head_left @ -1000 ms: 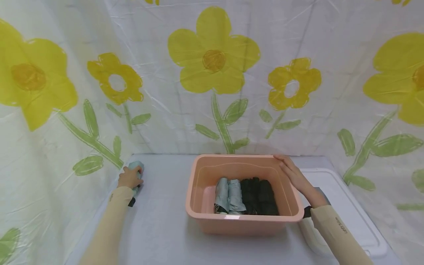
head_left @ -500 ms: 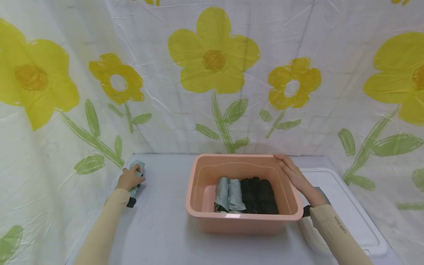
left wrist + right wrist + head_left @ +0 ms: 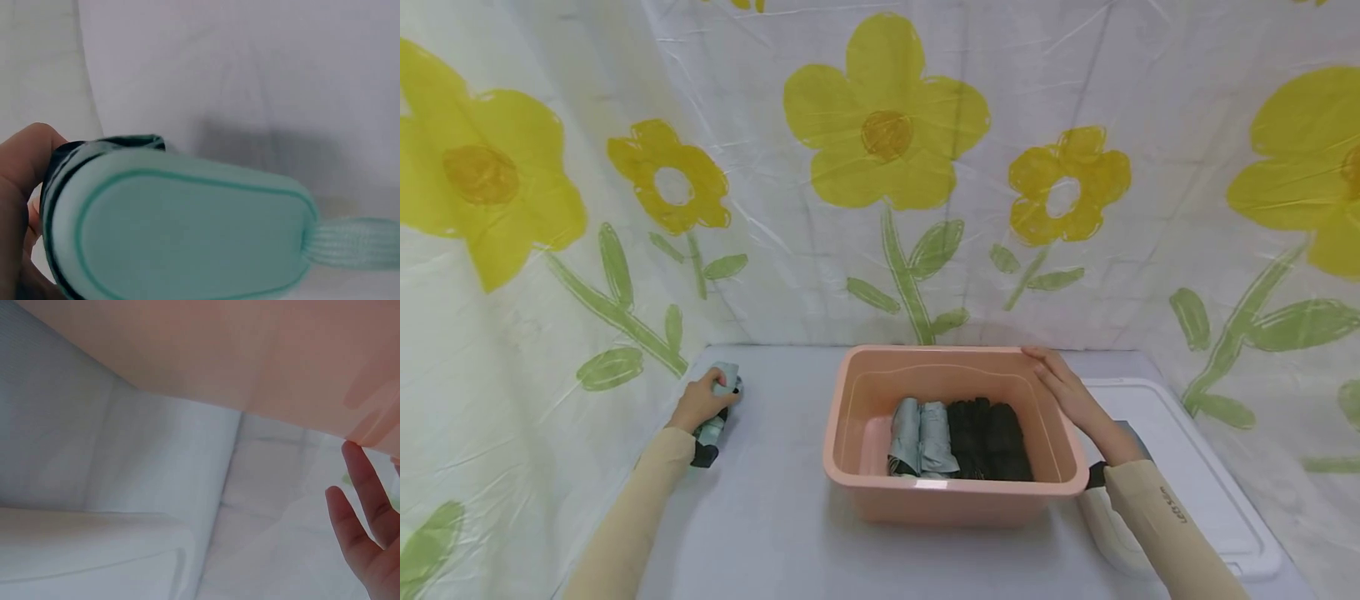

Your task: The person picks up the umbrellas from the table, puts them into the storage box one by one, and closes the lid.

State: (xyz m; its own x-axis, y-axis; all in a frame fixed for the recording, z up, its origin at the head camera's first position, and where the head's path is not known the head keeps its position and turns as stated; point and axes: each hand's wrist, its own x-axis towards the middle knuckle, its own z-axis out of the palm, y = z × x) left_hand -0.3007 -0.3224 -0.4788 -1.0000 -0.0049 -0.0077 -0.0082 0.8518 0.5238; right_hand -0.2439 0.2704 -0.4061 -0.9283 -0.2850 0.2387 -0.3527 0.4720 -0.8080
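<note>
At the far left of the table my left hand (image 3: 694,408) grips a light mint folding umbrella (image 3: 712,430) with dark folds. The left wrist view shows its flat rounded mint end (image 3: 194,231) and a ribbed strap (image 3: 353,244), with the thumb at the left edge. My right hand (image 3: 1069,400) rests on the right rim of a pink plastic bin (image 3: 947,508), fingers extended. In the right wrist view, fingertips (image 3: 351,450) touch the bin's outside wall (image 3: 206,350). Inside stand two light blue rolled bundles (image 3: 921,437) and several black ones (image 3: 988,442), side by side.
A white lid (image 3: 1195,492) lies on the table right of the bin, partly under my right forearm. A flower-printed white curtain (image 3: 805,267) hangs behind and at both sides. The white tabletop (image 3: 767,483) stretches between my left hand and the bin.
My left hand has moved slightly right with the umbrella, which shows more clearly now. The right hand stays on the bin's rim, and the bin's contents look unchanged.
</note>
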